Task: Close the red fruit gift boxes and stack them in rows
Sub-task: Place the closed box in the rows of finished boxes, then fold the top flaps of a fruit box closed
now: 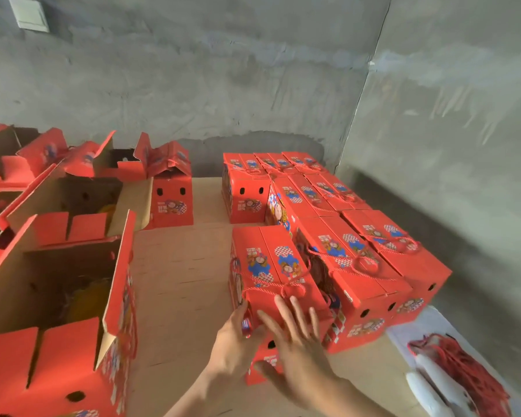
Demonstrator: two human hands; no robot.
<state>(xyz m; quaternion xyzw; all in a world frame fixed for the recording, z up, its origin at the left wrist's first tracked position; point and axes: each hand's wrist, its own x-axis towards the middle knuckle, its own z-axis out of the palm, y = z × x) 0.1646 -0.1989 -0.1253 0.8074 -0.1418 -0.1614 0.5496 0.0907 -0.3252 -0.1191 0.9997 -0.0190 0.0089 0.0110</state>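
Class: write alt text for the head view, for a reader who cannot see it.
A left hand and right hand rest on a closed red gift box beside rows of closed boxes on a wooden surface. Open boxes stand at left; red cords lie at right.

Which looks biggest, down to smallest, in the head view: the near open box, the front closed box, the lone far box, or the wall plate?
1. near open box
2. front closed box
3. lone far box
4. wall plate
The boxes may really be the same size. Being nearer the camera makes the front ones look bigger.
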